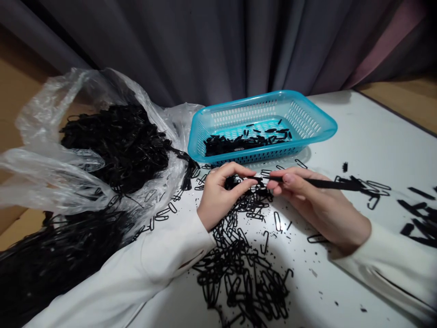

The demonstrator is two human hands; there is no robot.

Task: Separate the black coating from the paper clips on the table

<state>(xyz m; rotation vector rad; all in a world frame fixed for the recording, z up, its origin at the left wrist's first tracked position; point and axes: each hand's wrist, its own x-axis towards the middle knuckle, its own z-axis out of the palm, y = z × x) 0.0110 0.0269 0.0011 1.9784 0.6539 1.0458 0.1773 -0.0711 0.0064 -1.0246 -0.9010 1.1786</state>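
Note:
My left hand (220, 191) pinches a small black piece (257, 180) between thumb and fingertips. Between the fingers of my right hand (314, 200) lies a slim black stick-like tool (336, 184), its near end pointing at that piece. Whether the tip touches the piece I cannot tell. Beneath and in front of both hands, many black wire-like loops (246, 273) are heaped on the white table, with black crumbs scattered among them. Just behind the hands stands a blue plastic basket (327, 125), with short black pieces (232, 143) on its floor.
On the left, a clear plastic bag (37, 168) gapes around a heap of black strips (116, 141). More dark strands (64, 264) lie nearer. Thick black pieces (421, 214) rest at the right of the white table (368, 132). A grey curtain (211, 50) hangs behind.

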